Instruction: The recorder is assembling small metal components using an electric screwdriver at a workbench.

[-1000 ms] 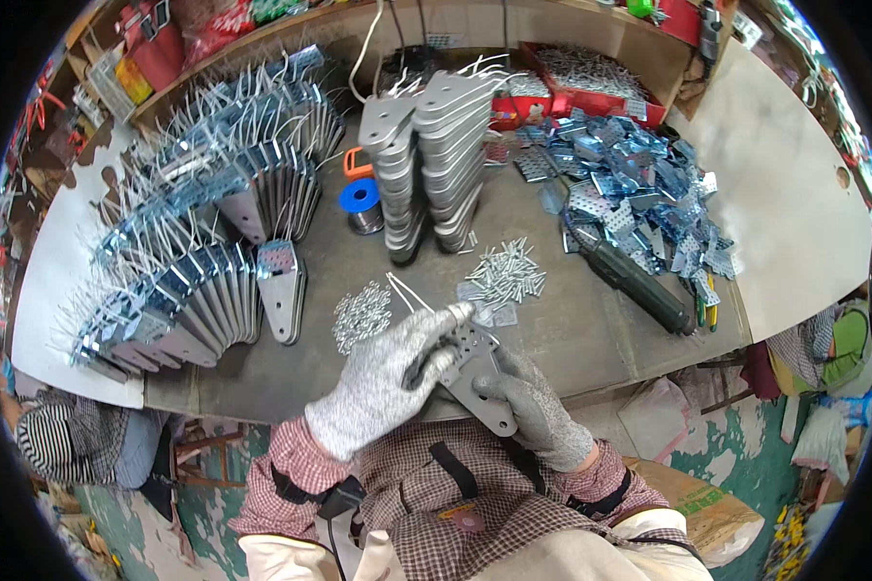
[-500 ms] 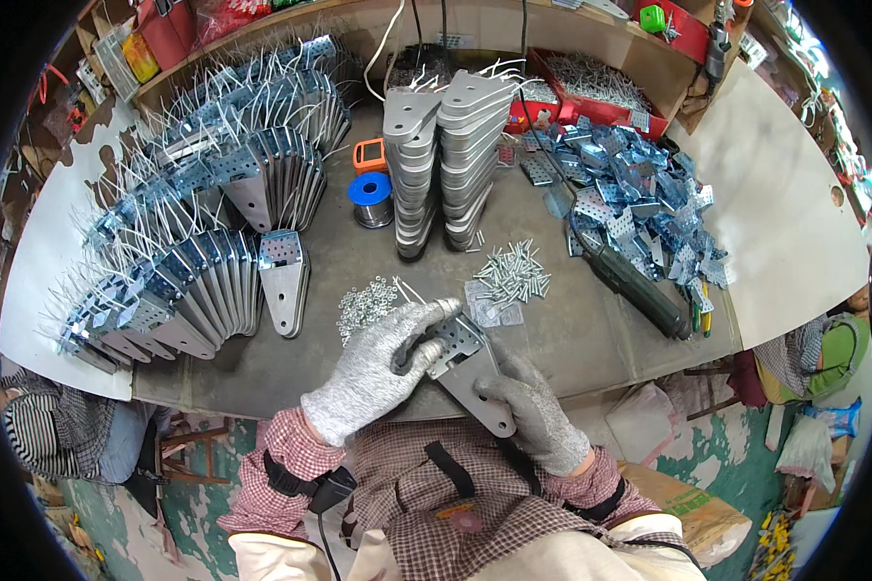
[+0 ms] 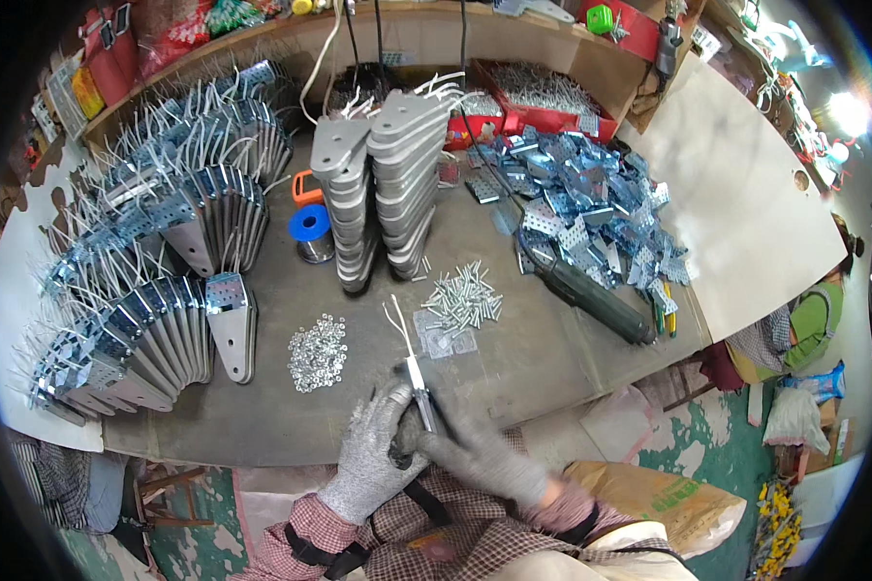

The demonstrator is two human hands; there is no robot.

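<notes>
Plate of grey metal (image 3: 427, 414), narrow and turned almost edge-on to the head view, is between the two gloved hands near the front edge of the dark grey worktable (image 3: 543, 363), with thin white wires (image 3: 403, 331) rising from its far end. The left hand (image 3: 368, 450), in a pale grey knitted glove, grasps the plate along its left side; the right hand (image 3: 480, 453), in a darker grey glove and blurred, closes on it from the right, with fingers across its near end. Both hands' exact finger contacts are partly hidden. Handling it well, I judge, calls for one firm hand on the plate's flat faces while the other guides, the fingers kept clear of the wires so that these do not bend or snag at their root. Beyond the hands lie a pile of small silvery rings (image 3: 317, 353) and, to its right, a pile of slender silvery pins (image 3: 463, 295); both sit near enough that a low sweep of a sleeve could scatter them, so lifted wrists seem wise. A dark green cylindrical corded tool (image 3: 596, 300) lies farther right, well apart from the plate.
</notes>
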